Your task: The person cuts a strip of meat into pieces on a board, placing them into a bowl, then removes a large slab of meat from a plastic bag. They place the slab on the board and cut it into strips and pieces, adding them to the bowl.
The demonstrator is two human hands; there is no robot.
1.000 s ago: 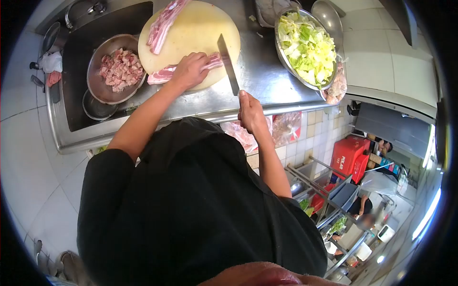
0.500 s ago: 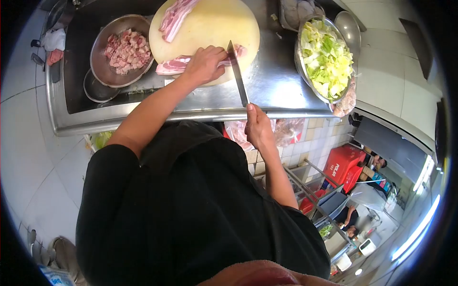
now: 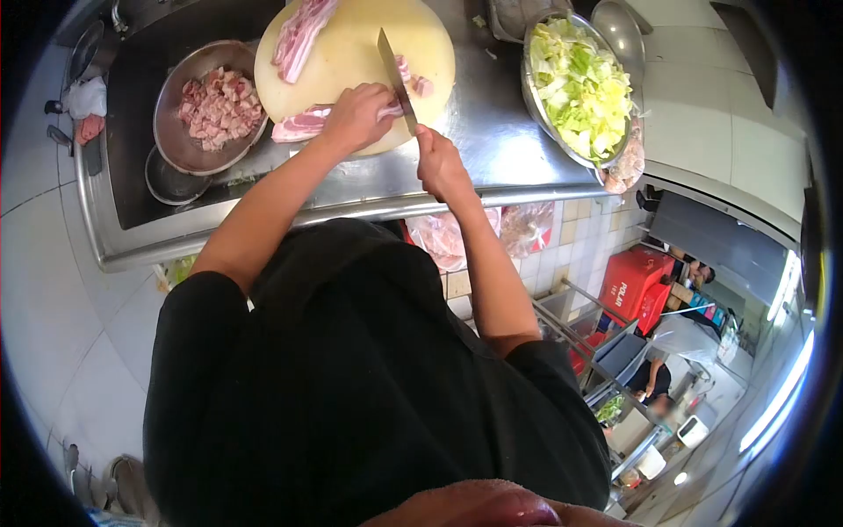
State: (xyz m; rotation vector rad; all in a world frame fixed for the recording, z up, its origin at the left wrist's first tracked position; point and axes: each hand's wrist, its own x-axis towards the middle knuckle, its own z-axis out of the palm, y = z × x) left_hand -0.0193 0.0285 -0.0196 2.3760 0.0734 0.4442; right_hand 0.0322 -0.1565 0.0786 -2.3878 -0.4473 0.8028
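On a round cutting board (image 3: 356,44), my left hand (image 3: 358,119) presses a strip of raw pork belly (image 3: 301,126), its fingers wrapped over the strip. The knife (image 3: 395,77) is in my right hand (image 3: 442,164), which is closed round the handle. Its blade stands at the right end of the strip, beside my left fingertips. Cut pork pieces (image 3: 420,85) lie right of the blade. Another slab of pork belly (image 3: 303,39) rests at the board's upper left.
Left of the board, a metal bowl (image 3: 167,132) holds diced meat. A colander (image 3: 532,92) of chopped cabbage stands at the right. Bagged meat (image 3: 439,239) hangs below the counter edge (image 3: 378,209). Another person (image 3: 652,378) is far off at lower right.
The view has shifted, so the counter sits further left. My right hand and the knife have moved up and left towards my left hand, and cut pieces now show right of the blade.
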